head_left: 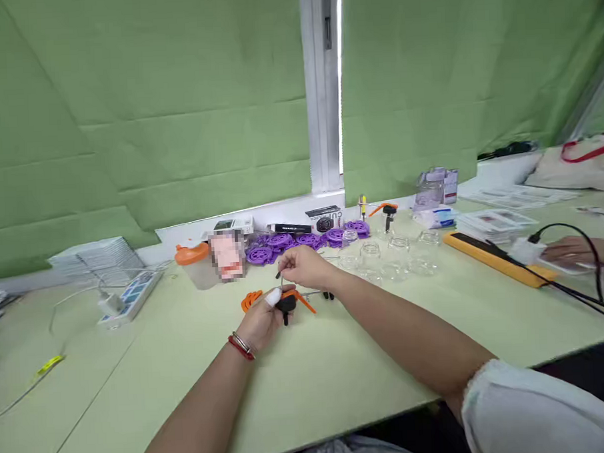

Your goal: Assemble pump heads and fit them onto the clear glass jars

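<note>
My left hand [267, 316], thumb wrapped in white, grips a black and orange part [286, 302] low over the table. Above that part, my right hand [304, 266] pinches a thin metal rod [282, 282] that points down towards it; whether the rod touches the part is too small to tell. Beside the left hand lie several orange rings [251, 300]. Thin metal rods with black ends [328, 295] lie just right of the held part. A similar black and orange piece [389, 213] stands farther back among clear glass pieces.
Purple wheel-shaped pieces [280, 241] line the back, near an orange-lidded cup [196, 264]. Clear glass jars [399, 249] stand right of my right forearm. A power strip [133, 297] lies left; an orange bar [498, 258] and another person's hand [573, 248] are at right.
</note>
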Action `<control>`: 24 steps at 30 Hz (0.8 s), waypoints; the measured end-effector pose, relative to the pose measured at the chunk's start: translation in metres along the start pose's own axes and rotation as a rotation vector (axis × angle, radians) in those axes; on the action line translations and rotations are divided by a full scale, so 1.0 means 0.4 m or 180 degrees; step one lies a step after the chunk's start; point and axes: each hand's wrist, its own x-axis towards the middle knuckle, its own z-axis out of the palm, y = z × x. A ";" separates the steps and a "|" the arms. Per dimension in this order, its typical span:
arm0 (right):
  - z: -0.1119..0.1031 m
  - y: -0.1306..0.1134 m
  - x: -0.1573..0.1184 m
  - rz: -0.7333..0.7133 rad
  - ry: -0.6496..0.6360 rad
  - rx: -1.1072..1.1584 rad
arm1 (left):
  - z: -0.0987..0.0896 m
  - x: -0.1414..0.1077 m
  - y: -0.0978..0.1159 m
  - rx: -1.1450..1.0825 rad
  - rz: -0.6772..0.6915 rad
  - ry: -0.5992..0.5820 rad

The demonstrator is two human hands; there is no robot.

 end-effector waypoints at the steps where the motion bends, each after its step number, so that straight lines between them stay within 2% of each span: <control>1: 0.009 0.002 -0.005 0.0060 -0.0038 -0.0033 | 0.001 -0.001 -0.001 -0.0035 0.0017 0.0008; 4: 0.032 0.008 -0.022 0.0120 -0.0139 -0.0156 | 0.003 -0.004 -0.001 -0.0115 0.0065 0.0028; 8: 0.043 0.017 -0.049 -0.0049 -0.0261 -0.0357 | 0.003 -0.004 0.003 -0.0161 0.0125 0.0032; 10: 0.042 0.022 -0.063 -0.0239 -0.0333 -0.0389 | 0.002 -0.003 0.007 -0.0179 0.0173 0.0001; 14: 0.035 0.031 -0.085 -0.0920 -0.0503 -0.0710 | -0.002 0.001 0.012 -0.0217 0.0343 0.0061; 17: 0.032 0.038 -0.097 -0.1104 -0.0525 -0.1119 | -0.007 0.003 0.010 -0.0181 0.0434 0.0035; 19: 0.029 0.040 -0.103 -0.1136 -0.0623 -0.1245 | -0.011 0.000 0.008 -0.0092 0.0333 -0.0125; 24: 0.011 0.038 -0.116 -0.1355 -0.1185 -0.1133 | -0.007 -0.018 0.015 0.0568 -0.0265 -0.0636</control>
